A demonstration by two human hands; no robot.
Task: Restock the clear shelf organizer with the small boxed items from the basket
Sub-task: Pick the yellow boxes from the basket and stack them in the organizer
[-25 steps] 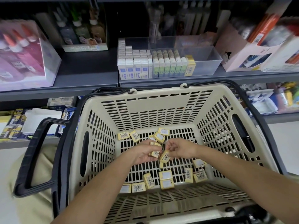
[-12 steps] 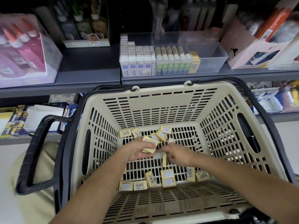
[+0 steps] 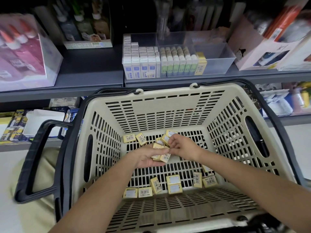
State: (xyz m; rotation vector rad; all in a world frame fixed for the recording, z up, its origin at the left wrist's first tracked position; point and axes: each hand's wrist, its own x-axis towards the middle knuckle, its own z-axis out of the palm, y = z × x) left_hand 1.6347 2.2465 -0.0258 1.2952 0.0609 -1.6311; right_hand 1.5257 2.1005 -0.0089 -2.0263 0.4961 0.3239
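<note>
A beige slotted basket point(image 3: 168, 106) stands below the shelf, with several small yellow boxes point(image 3: 174, 184) scattered on its floor. Inside it, my left hand point(image 3: 146, 158) grips a stack of yellow boxes point(image 3: 162, 156). My right hand point(image 3: 183, 147) pinches another yellow box point(image 3: 165, 139) just above that stack, fingertips almost touching the left hand's. The clear shelf organizer point(image 3: 218, 58) sits on the shelf above; its left sections hold white and green boxes, one yellow row point(image 3: 201, 63) stands beside them, and its right section is bare.
Black basket handles point(image 3: 38, 158) fold out to the left and right. A pink display box point(image 3: 25, 52) stands at the shelf's left, a pink carton point(image 3: 262, 47) at its right. A lower shelf point(image 3: 33, 121) holds more stationery behind the basket.
My right hand rose from the basket floor to the far side of the left hand's stack and now pinches a box there. The left hand's stack has grown. The view tilted slightly.
</note>
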